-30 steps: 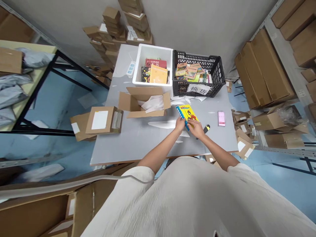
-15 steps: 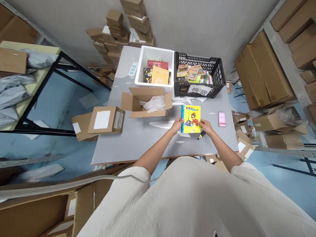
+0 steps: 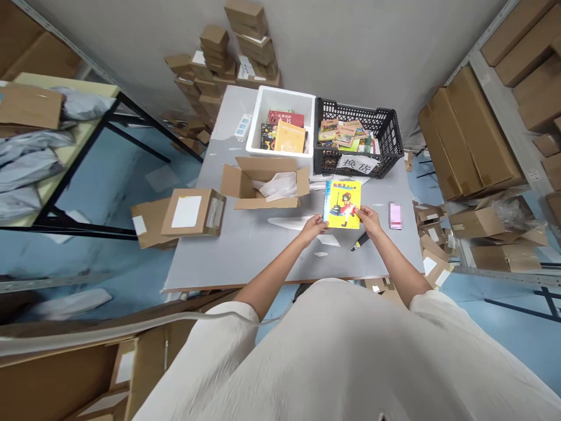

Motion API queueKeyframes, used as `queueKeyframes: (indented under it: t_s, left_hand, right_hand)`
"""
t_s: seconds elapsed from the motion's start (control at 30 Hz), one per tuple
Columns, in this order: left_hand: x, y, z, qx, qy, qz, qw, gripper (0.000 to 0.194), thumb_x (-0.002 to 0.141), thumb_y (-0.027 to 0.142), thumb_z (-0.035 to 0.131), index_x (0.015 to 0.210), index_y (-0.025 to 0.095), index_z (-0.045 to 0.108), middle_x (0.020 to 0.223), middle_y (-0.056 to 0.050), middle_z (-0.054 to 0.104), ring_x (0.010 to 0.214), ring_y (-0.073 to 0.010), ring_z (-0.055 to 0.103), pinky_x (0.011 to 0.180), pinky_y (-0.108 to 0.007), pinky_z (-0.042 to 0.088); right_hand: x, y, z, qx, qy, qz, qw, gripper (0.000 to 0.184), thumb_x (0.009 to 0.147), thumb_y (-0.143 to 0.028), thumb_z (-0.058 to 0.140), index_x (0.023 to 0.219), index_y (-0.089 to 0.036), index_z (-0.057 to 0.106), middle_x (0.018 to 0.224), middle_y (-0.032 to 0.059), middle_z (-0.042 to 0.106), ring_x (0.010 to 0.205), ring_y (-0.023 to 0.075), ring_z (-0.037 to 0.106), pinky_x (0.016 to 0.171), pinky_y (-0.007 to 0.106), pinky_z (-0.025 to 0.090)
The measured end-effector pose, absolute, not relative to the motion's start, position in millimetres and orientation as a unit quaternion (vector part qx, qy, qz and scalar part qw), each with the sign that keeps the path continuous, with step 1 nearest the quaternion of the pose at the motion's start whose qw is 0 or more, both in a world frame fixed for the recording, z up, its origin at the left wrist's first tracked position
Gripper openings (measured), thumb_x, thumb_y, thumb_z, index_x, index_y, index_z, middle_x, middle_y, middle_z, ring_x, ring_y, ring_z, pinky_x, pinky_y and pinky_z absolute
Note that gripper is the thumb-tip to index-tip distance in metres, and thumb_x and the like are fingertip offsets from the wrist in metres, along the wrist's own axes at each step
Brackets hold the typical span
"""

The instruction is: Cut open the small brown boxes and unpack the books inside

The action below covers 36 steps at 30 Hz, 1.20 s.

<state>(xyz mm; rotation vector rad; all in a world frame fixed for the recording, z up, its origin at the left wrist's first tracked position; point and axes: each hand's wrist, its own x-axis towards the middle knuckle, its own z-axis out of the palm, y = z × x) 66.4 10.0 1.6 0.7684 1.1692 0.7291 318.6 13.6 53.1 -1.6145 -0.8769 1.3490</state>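
I hold a small yellow book [image 3: 343,202] with a blue spine and a cartoon figure on its cover, face up above the grey table [image 3: 245,245]. My left hand [image 3: 314,224] grips its lower left corner. My right hand [image 3: 367,218] grips its lower right corner. Just beyond the book stand an open cardboard box [image 3: 263,185] with white packing paper, a white bin [image 3: 283,126] of books and a black crate [image 3: 357,140] of books with a paper label.
A black and yellow tool [image 3: 360,240] lies by my right wrist, a pink slip [image 3: 395,215] to the right. A sealed labelled carton [image 3: 190,212] overhangs the table's left edge. Cartons are stacked at the back wall, on right shelving and on the floor.
The book was lifted from the table, turned square and raised toward the crate. My hands moved from its near end to its two lower corners.
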Motion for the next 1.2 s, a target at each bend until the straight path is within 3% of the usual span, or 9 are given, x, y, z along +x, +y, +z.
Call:
queueKeyframes:
  t_s: [0.17, 0.3, 0.43, 0.7, 0.87, 0.97, 1.03, 1.13, 1.2]
  left_hand:
    - [48.7, 13.4, 8.5, 0.367, 0.507, 0.369, 0.686, 0.050, 0.078, 0.046, 0.098, 0.115, 0.020, 0.075, 0.090, -0.004, 0.081, 0.076, -0.0174, 0.077, 0.076, -0.031, 0.062]
    - [34.5, 32.5, 20.0, 0.339, 0.512, 0.435, 0.659, 0.054, 0.082, 0.042, 0.096, 0.126, 0.020, 0.074, 0.103, -0.006, 0.084, 0.087, -0.0189, 0.081, 0.088, -0.035, 0.066]
    - [16.8, 52.8, 29.5, 0.316, 0.527, 0.461, 0.640, 0.053, 0.081, 0.035, 0.095, 0.127, 0.018, 0.077, 0.104, -0.007, 0.084, 0.088, -0.0188, 0.080, 0.089, -0.036, 0.068]
    - [-28.1, 101.9, 51.3, 0.244, 0.578, 0.551, 0.550, 0.032, 0.073, 0.022, 0.098, 0.100, 0.016, 0.082, 0.078, 0.002, 0.068, 0.072, -0.0142, 0.073, 0.069, -0.027, 0.065]
    - [-58.8, 135.3, 59.4, 0.192, 0.591, 0.557, 0.551, 0.032, 0.071, 0.017, 0.101, 0.095, 0.016, 0.080, 0.076, 0.000, 0.072, 0.073, -0.0152, 0.076, 0.077, -0.031, 0.070]
    - [-72.3, 153.2, 56.9, 0.202, 0.605, 0.560, 0.529, 0.038, 0.076, 0.014, 0.096, 0.111, 0.017, 0.083, 0.090, -0.003, 0.080, 0.090, -0.0206, 0.083, 0.090, -0.036, 0.072]
    - [-79.5, 163.6, 52.9, 0.230, 0.621, 0.561, 0.497, 0.053, 0.078, 0.010, 0.092, 0.130, 0.019, 0.082, 0.116, -0.008, 0.085, 0.113, -0.0263, 0.084, 0.101, -0.039, 0.070]
    - [-89.8, 173.0, 43.3, 0.294, 0.640, 0.538, 0.464, 0.070, 0.082, 0.004, 0.083, 0.149, 0.021, 0.075, 0.152, -0.014, 0.075, 0.142, -0.0319, 0.073, 0.116, -0.043, 0.064]
    - [-97.9, 173.7, 35.4, 0.340, 0.642, 0.514, 0.456, 0.069, 0.084, 0.004, 0.078, 0.151, 0.022, 0.074, 0.160, -0.014, 0.071, 0.150, -0.0329, 0.068, 0.123, -0.047, 0.059]
  right_hand:
    - [310.3, 22.0, 61.1, -0.618, -0.353, 0.558, 0.428, 0.068, 0.073, -0.073, 0.094, 0.118, -0.024, 0.080, 0.110, 0.0095, 0.088, 0.111, 0.0341, 0.083, 0.096, 0.045, 0.070]
    - [296.8, 31.8, 71.2, -0.590, -0.429, 0.575, 0.370, 0.072, 0.078, -0.067, 0.092, 0.136, -0.026, 0.077, 0.112, 0.0060, 0.087, 0.097, 0.0271, 0.082, 0.084, 0.037, 0.068]
    - [272.7, 53.6, 75.1, -0.583, -0.459, 0.573, 0.348, 0.062, 0.076, -0.061, 0.094, 0.123, -0.023, 0.080, 0.106, 0.0065, 0.086, 0.079, 0.0207, 0.077, 0.074, 0.033, 0.065]
    - [194.6, 125.3, 70.9, -0.605, -0.421, 0.544, 0.401, 0.039, 0.076, -0.051, 0.093, 0.097, -0.022, 0.077, 0.083, 0.0007, 0.077, 0.078, 0.0182, 0.073, 0.075, 0.030, 0.063]
    - [155.3, 165.4, 66.5, -0.614, -0.409, 0.537, 0.408, 0.036, 0.076, -0.048, 0.094, 0.091, -0.021, 0.077, 0.079, 0.0010, 0.078, 0.078, 0.0180, 0.072, 0.071, 0.029, 0.060]
    - [139.0, 182.6, 59.3, -0.594, -0.406, 0.546, 0.429, 0.039, 0.076, -0.044, 0.097, 0.101, -0.020, 0.079, 0.093, 0.0057, 0.084, 0.095, 0.0233, 0.079, 0.086, 0.035, 0.066]
    - [131.3, 191.4, 52.7, -0.570, -0.406, 0.551, 0.455, 0.047, 0.075, -0.039, 0.098, 0.114, -0.020, 0.080, 0.111, 0.0097, 0.086, 0.115, 0.0269, 0.080, 0.103, 0.042, 0.067]
    - [125.0, 197.2, 42.2, -0.559, -0.416, 0.551, 0.458, 0.055, 0.075, -0.037, 0.098, 0.124, -0.021, 0.080, 0.129, 0.0131, 0.085, 0.134, 0.0303, 0.076, 0.120, 0.051, 0.060]
    - [124.0, 195.2, 36.7, -0.565, -0.432, 0.548, 0.440, 0.051, 0.077, -0.038, 0.096, 0.122, -0.020, 0.081, 0.130, 0.0131, 0.085, 0.135, 0.0316, 0.076, 0.124, 0.055, 0.057]
